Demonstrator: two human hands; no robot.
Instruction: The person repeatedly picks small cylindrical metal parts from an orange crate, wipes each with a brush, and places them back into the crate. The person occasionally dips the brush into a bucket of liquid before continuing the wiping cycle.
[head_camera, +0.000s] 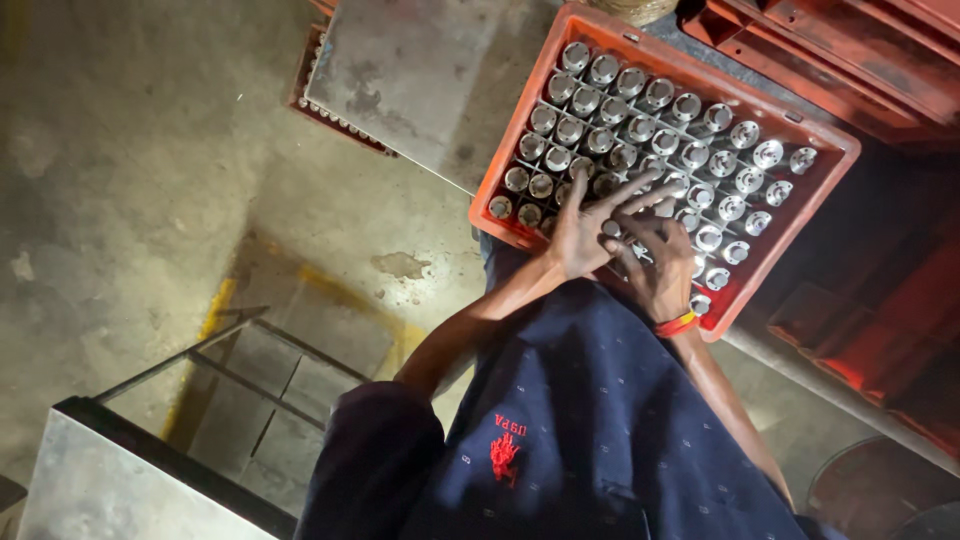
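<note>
An orange plastic crate (500, 215) sits ahead of me, packed with rows of several shiny metal cylinders (700, 120) standing on end. My left hand (583, 232) lies on the near rows with its fingers spread flat over the cylinder tops. My right hand (662, 272), with an orange band on the wrist, is just beside it, fingers bent down among the cylinders near the crate's front edge. Whether those fingers grip a cylinder is hidden. My dark blue shirt (600, 420) fills the lower middle.
More orange crates (850, 60) are stacked at the top right. A grey metal sheet (400, 70) covers another crate (335, 118) at the top. A metal frame (250, 350) and grey box (100, 480) stand lower left on the concrete floor with a yellow line (213, 312).
</note>
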